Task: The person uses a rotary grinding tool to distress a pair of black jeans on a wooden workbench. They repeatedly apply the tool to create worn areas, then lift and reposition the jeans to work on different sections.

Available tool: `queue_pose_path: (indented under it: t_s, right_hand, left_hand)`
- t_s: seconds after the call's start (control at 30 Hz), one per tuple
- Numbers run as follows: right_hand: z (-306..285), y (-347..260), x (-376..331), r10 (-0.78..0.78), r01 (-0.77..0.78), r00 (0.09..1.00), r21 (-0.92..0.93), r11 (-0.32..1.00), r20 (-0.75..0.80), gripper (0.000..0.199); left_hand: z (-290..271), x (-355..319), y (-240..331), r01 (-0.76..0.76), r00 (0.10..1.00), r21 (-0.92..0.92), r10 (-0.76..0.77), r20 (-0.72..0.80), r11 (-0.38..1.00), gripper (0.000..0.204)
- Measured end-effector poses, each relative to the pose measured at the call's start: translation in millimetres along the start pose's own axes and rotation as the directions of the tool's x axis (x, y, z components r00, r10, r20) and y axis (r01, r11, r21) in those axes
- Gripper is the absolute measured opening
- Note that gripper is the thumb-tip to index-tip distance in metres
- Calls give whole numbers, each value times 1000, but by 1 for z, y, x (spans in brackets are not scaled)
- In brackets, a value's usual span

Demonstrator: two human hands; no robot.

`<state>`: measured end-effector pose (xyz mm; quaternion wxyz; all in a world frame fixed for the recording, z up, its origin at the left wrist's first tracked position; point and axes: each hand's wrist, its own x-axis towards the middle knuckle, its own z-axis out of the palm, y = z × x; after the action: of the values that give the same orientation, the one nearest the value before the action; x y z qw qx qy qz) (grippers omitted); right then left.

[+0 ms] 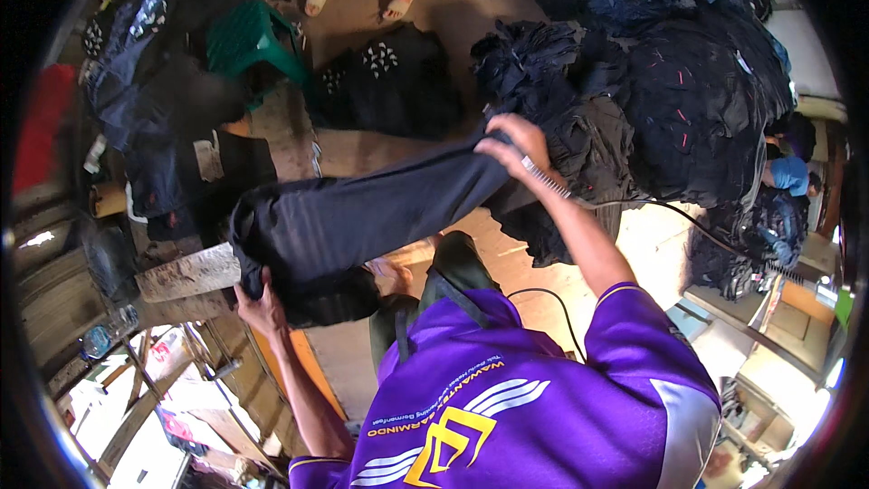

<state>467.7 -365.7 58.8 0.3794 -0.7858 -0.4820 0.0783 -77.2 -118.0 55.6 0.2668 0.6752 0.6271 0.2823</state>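
A long piece of dark cloth (371,204), shaped like a trouser leg, stretches between my hands above a low wooden surface. My left hand (262,310) is closed on its near left end, beside a pale, worn board (188,273) whose other end disappears at the cloth. At the far right end my right hand (518,143) is closed with its fingers curled over the edge of the cloth. A metal coil (548,179) runs along the right wrist to a black cable (692,215). Whether that hand also grips something at the coil's end is hidden.
Heaps of dark garments (692,118) rise at the right, with another dark pile (149,72) at the left. A green plastic stool (255,41) stands beyond the cloth, near a dark bundle (389,81). Farther off are a person's sandalled feet (398,5).
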Motion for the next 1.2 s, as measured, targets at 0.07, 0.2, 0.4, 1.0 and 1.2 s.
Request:
queue_pose_path:
  t_s: [0.07, 0.2, 0.4, 1.0, 1.2]
  right_hand:
    - [-41, 34, 43, -60, 63, 998, -222, 973, 18, 24]
    - [-86, 63, 167, -37, -149, 918, -430, 890, -395, 32]
    - [-13, -42, 185, -305, 237, 854, -206, 949, -422, 35]
    - [172, -169, -49, -563, 500, 806, 299, 813, 184, 59]
    - [212, -227, -58, -525, 493, 832, 197, 847, 178, 82]
  left_hand:
    - [43, -26, 57, 85, 994, -95, -92, -62, 992, 56]
    - [129, -66, 171, 83, 990, -63, -75, 122, 995, 61]
    - [125, -38, 134, 139, 969, -147, -165, -182, 979, 63]
    - [-39, -26, -4, 214, 921, -1, -202, 334, 977, 74]
    - [-90, 21, -7, 271, 911, -410, -95, 401, 871, 56]
